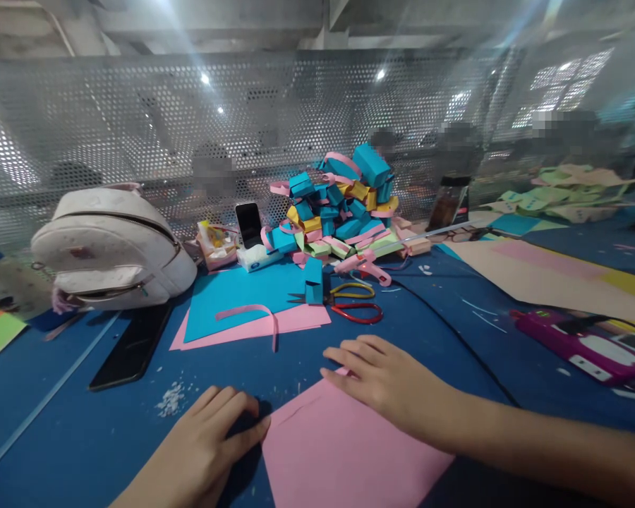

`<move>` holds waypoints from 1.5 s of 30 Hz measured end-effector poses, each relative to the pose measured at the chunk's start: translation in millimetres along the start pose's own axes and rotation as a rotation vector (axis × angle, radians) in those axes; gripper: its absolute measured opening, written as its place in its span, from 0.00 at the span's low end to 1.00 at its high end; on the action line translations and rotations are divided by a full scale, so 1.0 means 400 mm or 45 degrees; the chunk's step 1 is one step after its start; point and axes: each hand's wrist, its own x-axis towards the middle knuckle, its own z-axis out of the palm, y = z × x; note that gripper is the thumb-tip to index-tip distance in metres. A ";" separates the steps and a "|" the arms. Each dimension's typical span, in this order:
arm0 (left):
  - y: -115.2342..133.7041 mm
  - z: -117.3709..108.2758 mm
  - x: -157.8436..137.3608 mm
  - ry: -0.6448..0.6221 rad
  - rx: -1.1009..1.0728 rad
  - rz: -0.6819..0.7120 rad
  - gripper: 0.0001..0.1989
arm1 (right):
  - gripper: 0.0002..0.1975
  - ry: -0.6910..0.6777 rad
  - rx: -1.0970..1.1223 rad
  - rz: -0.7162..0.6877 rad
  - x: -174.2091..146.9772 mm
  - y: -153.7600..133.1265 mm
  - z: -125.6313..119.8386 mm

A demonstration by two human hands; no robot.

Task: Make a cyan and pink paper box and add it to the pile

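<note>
Pink sheet point(343, 451), one, two hands point(206, 430) point(384, 377) at its edges

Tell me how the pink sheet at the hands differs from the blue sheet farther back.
The left hand and right hand touch the pink sheet, not the blue sheet. The pink sheet runs past the picture's bottom; the blue sheet's near edge shows, atop other pink paper. Both look thin and plain-coloured.
</note>
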 end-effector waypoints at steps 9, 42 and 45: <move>-0.003 -0.004 0.000 -0.055 0.020 0.030 0.28 | 0.21 -0.159 -0.104 0.134 -0.068 0.057 -0.018; 0.049 -0.035 0.227 0.048 -0.995 -0.503 0.22 | 0.07 0.083 1.340 0.700 0.097 0.077 -0.120; 0.056 -0.031 0.210 0.094 -1.091 -0.570 0.23 | 0.12 0.030 1.611 0.790 0.088 0.086 -0.111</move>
